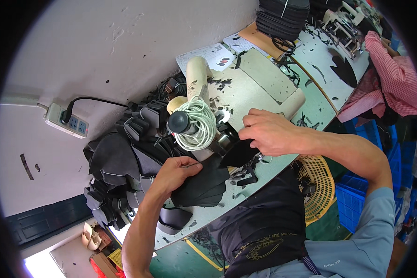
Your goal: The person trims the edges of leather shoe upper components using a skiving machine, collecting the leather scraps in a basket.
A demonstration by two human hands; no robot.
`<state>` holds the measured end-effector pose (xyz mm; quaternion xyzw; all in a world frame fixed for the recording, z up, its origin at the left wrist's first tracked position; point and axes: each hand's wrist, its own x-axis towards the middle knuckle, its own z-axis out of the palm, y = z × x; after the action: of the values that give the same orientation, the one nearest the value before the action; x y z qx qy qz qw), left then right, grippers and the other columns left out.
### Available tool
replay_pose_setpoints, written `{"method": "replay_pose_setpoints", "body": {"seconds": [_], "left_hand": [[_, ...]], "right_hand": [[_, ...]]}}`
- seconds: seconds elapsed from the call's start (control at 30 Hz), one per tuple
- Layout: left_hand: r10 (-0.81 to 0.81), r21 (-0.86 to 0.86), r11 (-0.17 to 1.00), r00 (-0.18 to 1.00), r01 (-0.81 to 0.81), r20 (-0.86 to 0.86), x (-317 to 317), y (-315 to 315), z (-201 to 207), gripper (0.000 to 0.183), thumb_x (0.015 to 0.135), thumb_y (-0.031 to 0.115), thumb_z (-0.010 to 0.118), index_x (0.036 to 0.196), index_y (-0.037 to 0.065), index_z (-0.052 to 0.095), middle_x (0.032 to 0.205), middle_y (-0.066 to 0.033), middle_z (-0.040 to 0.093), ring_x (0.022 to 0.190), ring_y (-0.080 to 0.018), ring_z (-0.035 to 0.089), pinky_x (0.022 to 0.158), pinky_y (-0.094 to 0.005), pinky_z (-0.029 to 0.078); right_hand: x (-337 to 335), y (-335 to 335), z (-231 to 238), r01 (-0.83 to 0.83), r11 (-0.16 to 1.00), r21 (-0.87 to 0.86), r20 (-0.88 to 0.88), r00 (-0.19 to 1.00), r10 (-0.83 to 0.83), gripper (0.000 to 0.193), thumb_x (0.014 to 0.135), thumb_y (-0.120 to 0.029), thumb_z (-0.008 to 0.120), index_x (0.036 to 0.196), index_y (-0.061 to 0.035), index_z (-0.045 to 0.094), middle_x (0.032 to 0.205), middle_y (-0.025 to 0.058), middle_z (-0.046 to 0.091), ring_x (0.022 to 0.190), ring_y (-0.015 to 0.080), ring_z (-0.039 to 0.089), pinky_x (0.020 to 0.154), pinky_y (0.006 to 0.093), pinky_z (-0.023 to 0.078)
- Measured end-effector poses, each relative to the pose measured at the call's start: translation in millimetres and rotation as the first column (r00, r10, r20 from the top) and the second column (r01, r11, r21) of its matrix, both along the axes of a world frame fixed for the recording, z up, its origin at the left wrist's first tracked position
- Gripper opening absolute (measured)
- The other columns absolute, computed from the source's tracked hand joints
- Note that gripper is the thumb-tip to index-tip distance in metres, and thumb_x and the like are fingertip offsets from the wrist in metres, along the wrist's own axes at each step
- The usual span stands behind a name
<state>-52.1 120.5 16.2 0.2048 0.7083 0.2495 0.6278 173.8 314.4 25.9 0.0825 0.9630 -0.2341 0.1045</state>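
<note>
A cream-coloured workshop machine [264,76] stands on the pale bench, a coil of pale green cord [202,125] hung round its black-knobbed post. My left hand [176,173] lies left of the machine, thumb and fingers pinched on the edge of a flat black sheet piece [213,169]. That piece tops a fanned stack of similar pieces [204,197]. At the machine's working end, my right hand [271,133] has its fingers closed at a black cut piece [240,153]. The fingertips there are partly hidden, and the dark piece blends with the dark machine parts.
Piled grey-black cut pieces [113,160] cover the bench's left. Dark scraps [248,178] litter its front edge. A yellow basket [316,190] and blue crates [352,199] stand below right. A power strip [67,121] is on the wall. A person in a pink checked sleeve [398,76] works far right.
</note>
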Motion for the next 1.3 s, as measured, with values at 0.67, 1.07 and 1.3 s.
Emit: {"method": "replay_pose_setpoints", "body": {"seconds": [0.67,1.07,1.3], "left_hand": [[-0.026,-0.039,0.999,0.997,0.023,-0.071,8.2,17.3,12.6,0.026,0.084,0.014,0.070,0.106,0.001,0.072,0.089,-0.0034,0.070,0.074,-0.0083,0.061,0.070,-0.0230,0.048],[-0.037,-0.015,0.999,0.993,0.035,-0.108,9.8,16.7,4.0,0.023,0.084,0.012,0.071,0.103,0.000,0.071,0.086,-0.0028,0.069,0.074,-0.0085,0.060,0.069,-0.0238,0.047],[-0.189,-0.065,0.982,0.948,0.178,-0.256,9.1,15.7,14.1,0.026,0.081,0.016,0.072,0.102,0.001,0.072,0.090,-0.0047,0.071,0.079,-0.0108,0.062,0.076,-0.0265,0.049]], "right_hand": [[-2.4,12.3,10.5,-0.097,0.989,-0.113,-0.070,0.994,0.089,0.030,0.069,0.000,0.062,0.098,-0.0069,0.067,0.101,0.0138,0.061,0.100,0.0322,0.055,0.084,0.0402,0.049],[-6.2,17.8,16.1,-0.076,0.988,-0.131,0.032,0.996,0.081,0.034,0.073,-0.003,0.069,0.106,-0.0033,0.059,0.103,0.0121,0.058,0.104,0.0314,0.052,0.088,0.0409,0.046],[-12.3,11.8,6.5,-0.018,0.998,-0.065,0.015,1.000,0.019,0.037,0.067,0.001,0.061,0.103,-0.0066,0.068,0.104,0.0170,0.061,0.103,0.0344,0.053,0.085,0.0422,0.048]]}}
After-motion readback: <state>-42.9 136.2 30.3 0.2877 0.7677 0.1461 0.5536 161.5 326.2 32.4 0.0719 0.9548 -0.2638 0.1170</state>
